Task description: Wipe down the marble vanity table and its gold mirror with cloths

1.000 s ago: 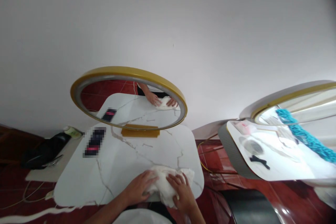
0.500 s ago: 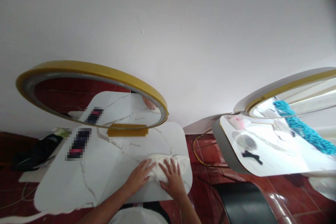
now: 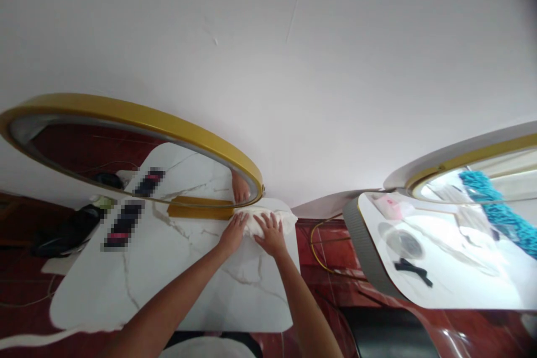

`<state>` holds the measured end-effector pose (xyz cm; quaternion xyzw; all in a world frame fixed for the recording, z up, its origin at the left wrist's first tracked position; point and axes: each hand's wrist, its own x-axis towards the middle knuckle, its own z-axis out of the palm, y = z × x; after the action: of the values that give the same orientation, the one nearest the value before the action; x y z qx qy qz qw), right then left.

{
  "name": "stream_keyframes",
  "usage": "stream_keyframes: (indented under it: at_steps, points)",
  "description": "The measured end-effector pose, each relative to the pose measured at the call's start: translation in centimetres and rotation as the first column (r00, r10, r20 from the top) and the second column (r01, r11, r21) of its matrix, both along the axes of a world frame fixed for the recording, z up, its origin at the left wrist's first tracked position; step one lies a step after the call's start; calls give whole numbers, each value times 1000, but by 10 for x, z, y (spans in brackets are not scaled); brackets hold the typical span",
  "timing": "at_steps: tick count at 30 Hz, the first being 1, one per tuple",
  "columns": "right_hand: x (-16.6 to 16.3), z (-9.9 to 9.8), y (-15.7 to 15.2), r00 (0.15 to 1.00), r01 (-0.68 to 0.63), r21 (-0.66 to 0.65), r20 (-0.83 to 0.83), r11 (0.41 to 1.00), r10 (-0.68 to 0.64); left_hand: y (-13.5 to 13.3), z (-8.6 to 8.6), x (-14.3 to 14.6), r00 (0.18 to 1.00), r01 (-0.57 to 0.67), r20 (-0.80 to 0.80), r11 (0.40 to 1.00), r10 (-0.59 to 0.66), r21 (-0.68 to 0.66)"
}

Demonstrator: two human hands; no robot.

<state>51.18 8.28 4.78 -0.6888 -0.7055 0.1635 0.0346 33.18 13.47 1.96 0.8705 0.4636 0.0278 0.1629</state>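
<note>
A crumpled white cloth [image 3: 288,220] lies on the marble-patterned white table [image 3: 168,285], at its back right against the wall side. My left hand [image 3: 234,234] presses on the cloth's left part, its fingers stretched forward. Flat on the middle of the cloth rests my right hand [image 3: 271,234], fingers spread. Just left of my left fingertips is the gold base [image 3: 197,211] of the round mirror [image 3: 201,162]. Part of the cloth is hidden beneath both hands.
A dark, pixelated item [image 3: 125,225] lies on the table's left. On the second white table [image 3: 453,291] are a black strip [image 3: 413,271], a round clear item [image 3: 403,243] and a pink package [image 3: 389,205]. A black chair [image 3: 390,330] stands below it.
Both hands and the cloth have moved from the front right of the table back toward the wall, next to the mirror's base. The view has shifted slightly.
</note>
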Motion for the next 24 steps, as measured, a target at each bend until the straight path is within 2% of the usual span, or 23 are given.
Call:
stream_keyframes:
  at_steps: [5, 10, 12, 15, 17, 21, 24]
  points:
    - [8, -1, 29, 1000, 30, -8, 0, 1000, -30, 32, -1, 15, 999, -34, 41, 999, 34, -9]
    - [18, -1, 42, 1000, 25, -14, -15, 1000, -25, 43, -1, 21, 994, -82, 74, 995, 86, -52]
    - [23, -5, 41, 996, 86, 16, -11, 996, -86, 43, -1, 22, 991, -100, 85, 992, 107, -75]
    - [29, -15, 36, 969, 248, 59, -38, 967, -246, 40, -1, 21, 985, -115, 113, 987, 127, -108]
    - [29, -22, 34, 956, 283, 84, -107, 956, -273, 39, -1, 21, 981, -116, 141, 985, 134, -127]
    - [23, -30, 39, 927, 228, 170, -339, 959, -160, 36, 1, 18, 970, -90, 209, 984, 121, -153]
    - [19, -32, 45, 843, 303, 195, -511, 933, -167, 32, 3, 12, 962, -60, 255, 986, 98, -152]
